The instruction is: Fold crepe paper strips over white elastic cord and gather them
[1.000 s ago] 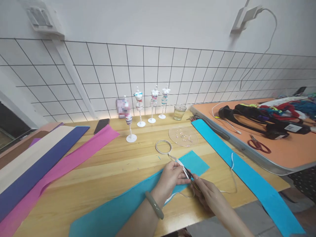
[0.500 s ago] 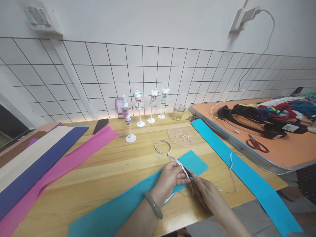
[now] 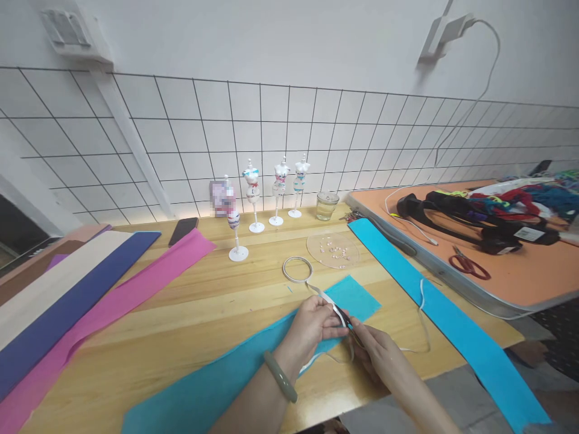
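Note:
My left hand (image 3: 312,322), with a green bangle (image 3: 280,377) on its wrist, pinches a narrow white ribbon (image 3: 326,296) over a teal cloth strip (image 3: 217,374). Close on its right, my right hand (image 3: 373,349) is closed around a dark, slim tool (image 3: 342,316), whose tip lies against the ribbon; the hands partly hide its shape. From my left hand the ribbon runs up to a ring-shaped roll (image 3: 297,269) on the wooden table (image 3: 172,307). A loose length of ribbon trails to the right onto a blue strip (image 3: 434,301).
Several small white mannequins (image 3: 238,254) stand at the back beside a glass (image 3: 326,206). A clear dish (image 3: 332,250) holds small beads. Pink cloth (image 3: 149,277) lies left. On the orange board (image 3: 534,271) at right are red-handled scissors (image 3: 470,266) and black straps.

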Tool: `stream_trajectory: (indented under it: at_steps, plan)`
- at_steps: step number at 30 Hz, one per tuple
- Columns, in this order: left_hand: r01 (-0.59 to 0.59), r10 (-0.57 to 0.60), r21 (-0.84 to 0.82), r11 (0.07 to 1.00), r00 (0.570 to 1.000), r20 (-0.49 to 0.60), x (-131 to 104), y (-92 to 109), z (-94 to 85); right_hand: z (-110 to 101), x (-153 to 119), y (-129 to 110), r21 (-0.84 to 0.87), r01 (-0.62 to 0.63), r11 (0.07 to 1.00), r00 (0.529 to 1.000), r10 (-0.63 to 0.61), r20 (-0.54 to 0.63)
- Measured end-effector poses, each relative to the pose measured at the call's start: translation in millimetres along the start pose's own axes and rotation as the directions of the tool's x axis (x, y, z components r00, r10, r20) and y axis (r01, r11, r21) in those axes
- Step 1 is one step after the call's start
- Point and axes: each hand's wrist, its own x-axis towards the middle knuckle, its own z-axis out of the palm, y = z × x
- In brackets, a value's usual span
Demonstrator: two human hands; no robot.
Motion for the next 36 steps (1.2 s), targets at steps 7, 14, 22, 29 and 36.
stream_trajectory:
  at_steps: [7, 14, 22, 29, 36]
  plan:
    - [-0.004, 0.004, 0.005, 1.000, 0.999, 0.035, 0, 0, -1.2, -5, 5, 8, -0.031, 0.019, 0.999, 1.000, -0.018, 0.016]
    - [0.000, 0.001, -0.016, 1.000, 1.000, 0.029, 1, -2, -1.3, -2, 3, 2, -0.019, 0.002, 1.000, 1.000, -0.002, 0.008]
    - [0.011, -0.010, -0.024, 1.000, 1.000, 0.022, 2, -2, -2.3, -5, 4, 5, -0.215, 0.084, 0.973, 0.994, -0.098, -0.052]
    - [0.030, -0.030, 0.003, 1.000, 1.000, 0.007, 1, 0, 0.1, -6, 3, 2, -0.293, 0.131, 0.947, 0.982, -0.165, -0.092]
    - [0.021, -0.021, 0.044, 0.999, 1.000, 0.010, 2, -1, 0.9, -5, 0, -3, -0.309, 0.129, 0.942, 0.982, -0.165, -0.095]
